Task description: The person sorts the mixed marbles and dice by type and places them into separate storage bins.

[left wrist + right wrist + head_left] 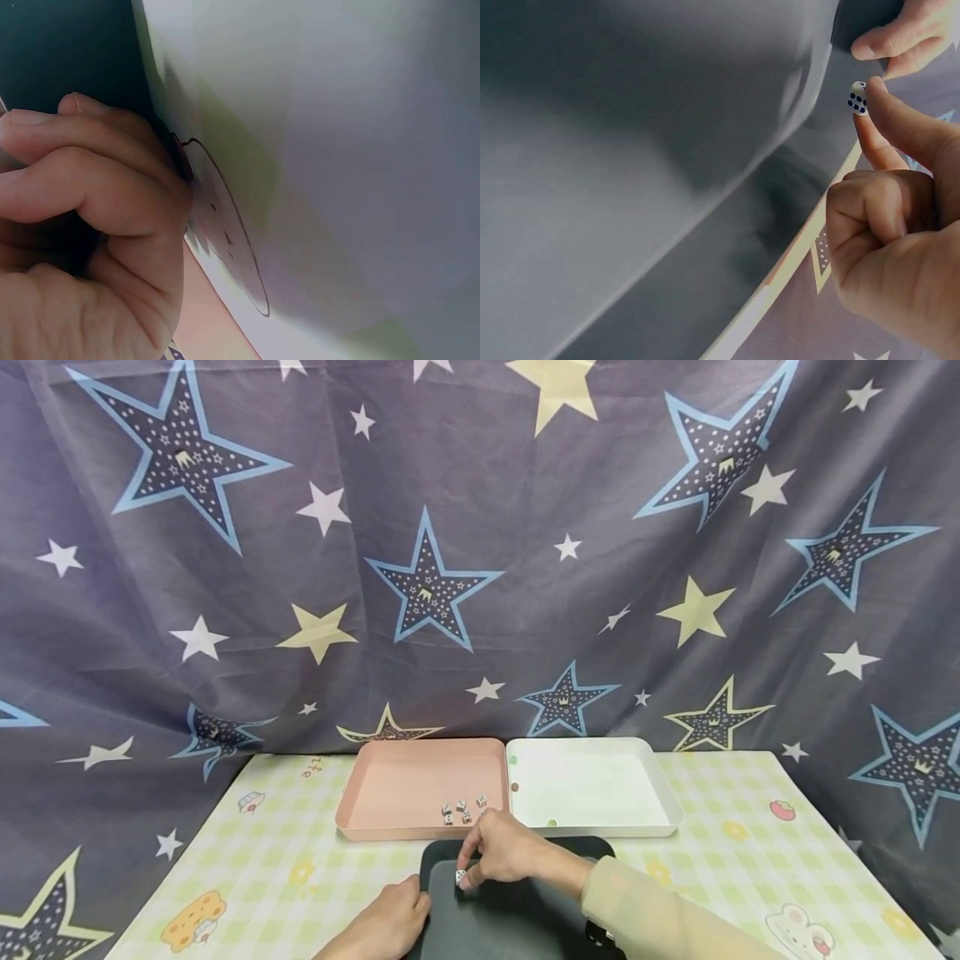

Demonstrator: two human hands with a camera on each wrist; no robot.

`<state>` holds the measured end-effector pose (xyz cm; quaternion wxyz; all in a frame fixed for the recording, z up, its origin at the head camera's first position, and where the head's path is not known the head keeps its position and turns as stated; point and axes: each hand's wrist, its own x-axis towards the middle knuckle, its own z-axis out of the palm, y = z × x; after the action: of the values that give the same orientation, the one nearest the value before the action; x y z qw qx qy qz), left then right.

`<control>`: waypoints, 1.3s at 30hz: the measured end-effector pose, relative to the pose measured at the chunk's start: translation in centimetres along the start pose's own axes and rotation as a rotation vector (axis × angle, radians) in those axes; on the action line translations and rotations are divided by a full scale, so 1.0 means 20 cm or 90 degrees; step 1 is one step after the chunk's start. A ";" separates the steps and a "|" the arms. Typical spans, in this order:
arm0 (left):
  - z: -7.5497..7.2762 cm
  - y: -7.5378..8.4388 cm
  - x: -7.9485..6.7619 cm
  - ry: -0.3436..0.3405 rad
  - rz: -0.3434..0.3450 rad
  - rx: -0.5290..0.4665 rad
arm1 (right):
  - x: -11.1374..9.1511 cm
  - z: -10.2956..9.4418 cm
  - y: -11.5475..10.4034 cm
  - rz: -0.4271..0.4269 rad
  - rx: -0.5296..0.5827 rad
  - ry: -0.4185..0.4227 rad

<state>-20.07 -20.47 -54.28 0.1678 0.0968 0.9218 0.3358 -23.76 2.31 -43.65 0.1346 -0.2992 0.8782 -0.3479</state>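
My right hand (506, 847) pinches a white die (461, 877) between thumb and index finger, above the left part of a dark grey tray (517, 922). In the right wrist view, dark pips show on the die (857, 98), and the other fingers are curled into the palm. My left hand (388, 918) grips the left rim of the dark tray. From the left wrist, the fingers of the left hand (90, 180) look bent at the tray's edge; their contact with the rim is partly hidden.
Behind the dark tray stand a pink tray (420, 777) with several dice (447, 819) near its front right, and a white tray (592, 785) holding a few small coloured pieces along its left and front sides. A checked cloth (262, 877) covers the table; a starry curtain (480, 468) hangs behind.
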 end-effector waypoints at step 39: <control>0.00 -0.05 0.03 0.002 0.016 -0.002 | 0.30 -0.07 0.01 0.049 -0.015 0.147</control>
<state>-20.71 -21.06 -55.15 0.1626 0.1075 0.9203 0.3392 -29.16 -0.69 -42.94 0.0425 -0.2250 0.9028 -0.3641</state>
